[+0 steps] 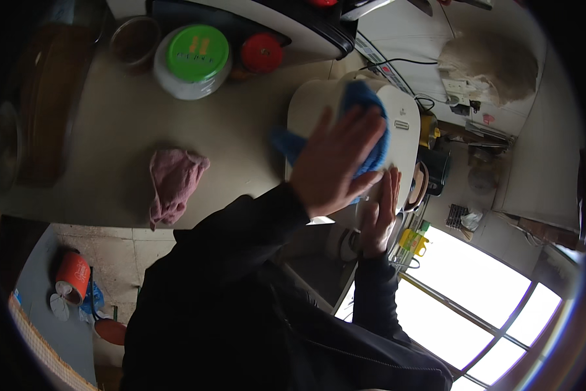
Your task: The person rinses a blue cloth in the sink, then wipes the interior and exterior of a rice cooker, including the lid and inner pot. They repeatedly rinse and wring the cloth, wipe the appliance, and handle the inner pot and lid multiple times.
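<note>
My left hand point(339, 163), slightly blurred, presses a blue cloth point(376, 146) against the top of a white rounded appliance point(400, 146), which looks like a rice cooker. The cloth bunches under the fingers, and one blurred end sticks out to the left of the hand. My right hand point(381, 212) rests its straight fingers at the near right edge of the appliance, just beside my left thumb, with nothing seen in it. A crumpled pink cloth point(175, 183) lies on the countertop point(229, 166), farther left.
A jar with a green lid point(198, 53), a red-lidded jar point(261, 53) and a round container point(135, 41) stand at the back. A brown box-like object point(53, 102) is at far left. Kitchen items stand right of the appliance, by a bright window point(464, 273). An orange canister point(73, 273) lies lower left.
</note>
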{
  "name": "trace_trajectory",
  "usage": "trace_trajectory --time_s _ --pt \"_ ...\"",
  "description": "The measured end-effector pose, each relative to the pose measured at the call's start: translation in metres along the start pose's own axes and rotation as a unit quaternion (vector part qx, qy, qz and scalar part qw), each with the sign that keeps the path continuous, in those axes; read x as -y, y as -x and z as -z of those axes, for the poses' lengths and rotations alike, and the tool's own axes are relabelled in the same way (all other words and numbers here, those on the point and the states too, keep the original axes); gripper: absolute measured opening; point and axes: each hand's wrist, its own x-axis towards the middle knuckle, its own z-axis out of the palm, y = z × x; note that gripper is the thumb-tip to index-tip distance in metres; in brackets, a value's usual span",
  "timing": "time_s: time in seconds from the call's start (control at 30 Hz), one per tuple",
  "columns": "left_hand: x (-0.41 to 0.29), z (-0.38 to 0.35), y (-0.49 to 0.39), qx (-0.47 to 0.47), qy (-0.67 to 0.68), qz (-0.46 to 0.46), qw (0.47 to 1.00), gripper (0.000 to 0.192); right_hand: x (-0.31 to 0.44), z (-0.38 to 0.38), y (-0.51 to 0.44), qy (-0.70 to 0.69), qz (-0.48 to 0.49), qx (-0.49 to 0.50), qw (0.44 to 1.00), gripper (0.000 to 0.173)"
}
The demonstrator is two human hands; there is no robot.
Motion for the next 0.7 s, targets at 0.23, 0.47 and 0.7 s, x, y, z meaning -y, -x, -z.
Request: trace_trajectory --time_s 0.23,0.47,0.7 --pt "0.028 -0.030 -0.075 -0.059 0.006 -0.001 0.998 0.058 -0.001 -0.005 0.004 0.027 -0.030 0.003 0.999 0.079" --pt "0.052 -0.028 -0.004 -0.112 0.050 0.022 0.992 0.040 0.005 -0.009 -0.002 -0.001 -0.020 -0.017 1.000 0.073" --pt "0.080 -0.027 0.068 -0.098 0.199 0.453 0.863 0.047 0.002 -0.010 0.001 -0.011 -0.028 -0.022 0.999 0.070"
